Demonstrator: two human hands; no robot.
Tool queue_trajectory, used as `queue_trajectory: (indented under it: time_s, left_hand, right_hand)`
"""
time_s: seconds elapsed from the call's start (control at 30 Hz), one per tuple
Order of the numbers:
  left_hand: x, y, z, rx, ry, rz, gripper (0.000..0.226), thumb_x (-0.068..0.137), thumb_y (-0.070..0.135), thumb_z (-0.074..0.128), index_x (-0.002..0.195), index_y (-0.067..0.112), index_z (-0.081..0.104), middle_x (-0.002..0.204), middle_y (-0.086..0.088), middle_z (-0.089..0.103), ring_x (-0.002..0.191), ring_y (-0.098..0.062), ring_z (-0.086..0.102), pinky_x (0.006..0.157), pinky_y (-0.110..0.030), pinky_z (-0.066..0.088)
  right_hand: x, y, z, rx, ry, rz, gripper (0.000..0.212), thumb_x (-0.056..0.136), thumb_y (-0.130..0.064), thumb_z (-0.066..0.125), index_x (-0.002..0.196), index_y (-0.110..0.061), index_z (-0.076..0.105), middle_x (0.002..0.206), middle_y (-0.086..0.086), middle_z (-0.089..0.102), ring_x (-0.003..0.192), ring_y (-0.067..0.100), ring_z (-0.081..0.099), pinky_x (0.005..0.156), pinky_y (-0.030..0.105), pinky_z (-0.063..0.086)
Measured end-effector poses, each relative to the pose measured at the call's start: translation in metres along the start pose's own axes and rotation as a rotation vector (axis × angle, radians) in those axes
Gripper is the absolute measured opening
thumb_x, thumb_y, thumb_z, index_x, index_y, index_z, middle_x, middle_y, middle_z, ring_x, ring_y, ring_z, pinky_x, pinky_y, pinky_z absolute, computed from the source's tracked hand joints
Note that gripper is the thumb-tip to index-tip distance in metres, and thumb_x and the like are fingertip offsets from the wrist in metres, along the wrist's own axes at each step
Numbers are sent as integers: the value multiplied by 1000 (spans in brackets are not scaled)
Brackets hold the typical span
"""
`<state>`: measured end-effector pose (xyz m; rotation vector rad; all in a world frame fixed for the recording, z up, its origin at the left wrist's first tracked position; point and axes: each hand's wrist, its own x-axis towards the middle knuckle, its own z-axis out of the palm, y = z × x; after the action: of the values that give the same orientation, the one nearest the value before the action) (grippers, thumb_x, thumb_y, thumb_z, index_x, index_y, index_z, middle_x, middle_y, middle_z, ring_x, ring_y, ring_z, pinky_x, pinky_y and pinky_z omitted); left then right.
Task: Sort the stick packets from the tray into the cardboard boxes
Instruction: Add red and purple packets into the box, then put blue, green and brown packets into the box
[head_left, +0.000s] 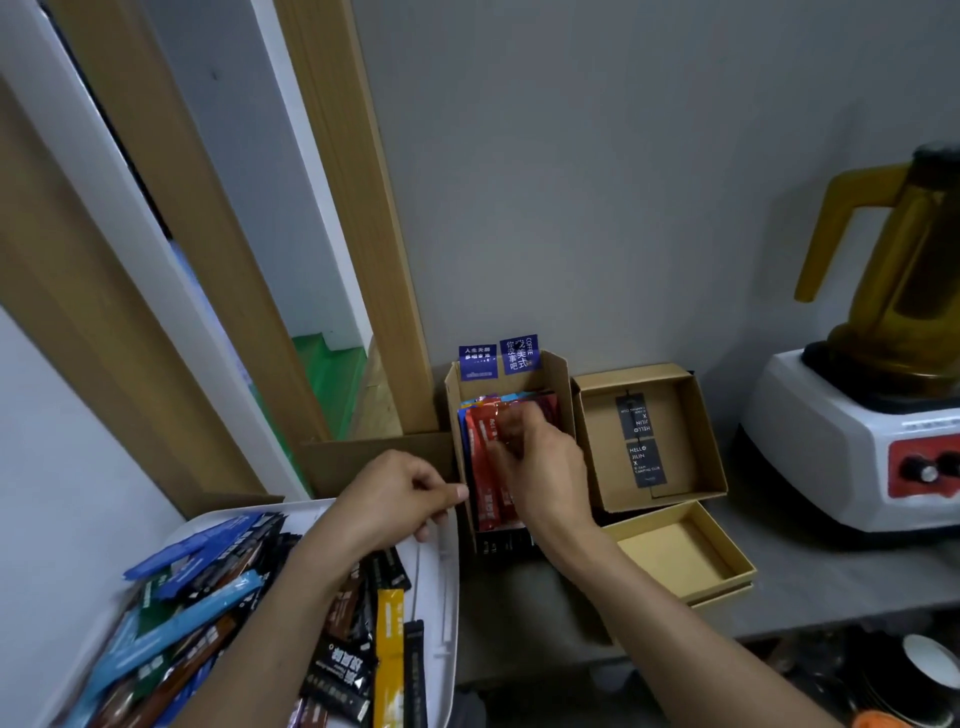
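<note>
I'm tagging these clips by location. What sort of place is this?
Probably a drinks-prep counter in a small cafe or office pantry. A blender stands on the grey counter, coffee stick packets fill a white tray, and more are filed in a cardboard box.

The boxes (649, 431) are plain brown cardboard, matt and smooth, with printed blue paper cards (498, 356) standing in the tallest. The packets (389, 654) look like glossy foil or plastic film, catching the light. The tray (441, 597) is smooth white plastic with a soft sheen. The desk (831, 577) is matt grey. The blender (857, 441) has a glossy white plastic base and a clear amber jug, probably plastic. The door frame (353, 208) is matt wood grain.
</note>
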<state>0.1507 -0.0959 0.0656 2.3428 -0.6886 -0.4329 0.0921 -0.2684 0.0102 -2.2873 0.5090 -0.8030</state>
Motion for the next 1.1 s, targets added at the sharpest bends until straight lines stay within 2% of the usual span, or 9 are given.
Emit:
queue_trajectory:
  time_s: [0.2, 0.3, 0.37, 0.5, 0.67, 0.87, 0.93, 1.03, 1.1]
  left_hand:
    - [-1, -9, 6, -82, 85, 74, 21, 91, 40, 74, 83, 21, 71, 70, 0, 75, 52, -8, 64, 61, -31, 55]
    - [-4, -18, 9, -69, 134, 77, 19, 90, 42, 74, 82, 25, 70, 69, 1, 73, 54, -9, 65, 64, -38, 59]
    - [-7, -25, 11, -35, 182, 95, 19, 89, 44, 74, 80, 28, 69, 67, 3, 72, 57, -8, 66, 66, -41, 59]
    - [-20, -38, 10, 134, 284, 111, 17, 90, 47, 69, 85, 31, 68, 71, 9, 68, 68, -2, 63, 68, -36, 58]
    - [-40, -65, -4, 341, 364, 133, 17, 93, 49, 63, 90, 32, 63, 72, 14, 65, 70, -1, 60, 68, -32, 54]
    - [-69, -113, -27, 445, 409, 63, 18, 92, 47, 65, 87, 31, 60, 73, 13, 62, 75, -7, 58, 67, -35, 50]
    - [-81, -130, -37, 450, 426, 25, 13, 92, 44, 66, 89, 32, 62, 81, 15, 62, 82, -8, 60, 69, -35, 51]
    - [-98, -162, -59, 474, 487, -15, 14, 89, 36, 70, 100, 27, 67, 104, 8, 63, 102, -16, 60, 82, -36, 51]
    - [-100, -182, -79, 514, 507, -49, 26, 90, 36, 70, 114, 25, 67, 121, 3, 60, 115, -21, 55, 93, -40, 49]
  right_hand:
    - [-12, 8, 6, -214, 94, -189, 26, 95, -28, 67, 117, -18, 58, 114, 2, 63, 97, 19, 67, 72, 33, 59]
    - [-20, 11, 9, -174, -81, -251, 25, 96, -31, 67, 119, -21, 61, 115, -2, 66, 95, 16, 70, 75, 34, 61]
    - [-20, 16, 12, -202, -159, -231, 34, 94, -33, 71, 125, -24, 60, 123, -3, 65, 103, 17, 69, 82, 34, 61]
    - [-13, 17, 16, -158, -192, -125, 37, 91, -36, 74, 123, -24, 59, 124, -3, 64, 104, 18, 69, 83, 36, 61]
    - [-11, 19, 16, -250, -37, -165, 44, 87, -51, 75, 118, -22, 62, 114, 1, 64, 100, 18, 64, 76, 35, 57]
    - [-5, 14, 23, -351, -99, -82, 58, 80, -53, 80, 119, -16, 60, 115, 12, 64, 100, 30, 64, 75, 43, 58]
    - [-11, 5, 14, -274, -40, -91, 50, 81, -48, 80, 112, -14, 61, 110, 11, 65, 96, 29, 64, 75, 42, 57]
    - [-35, -34, 2, -41, 133, -271, 23, 87, -28, 77, 98, -13, 63, 96, 7, 67, 84, 24, 65, 69, 40, 55]
    - [-53, -74, 10, 108, 85, -398, 14, 89, -21, 76, 93, -15, 64, 88, 1, 67, 75, 16, 63, 64, 35, 54]
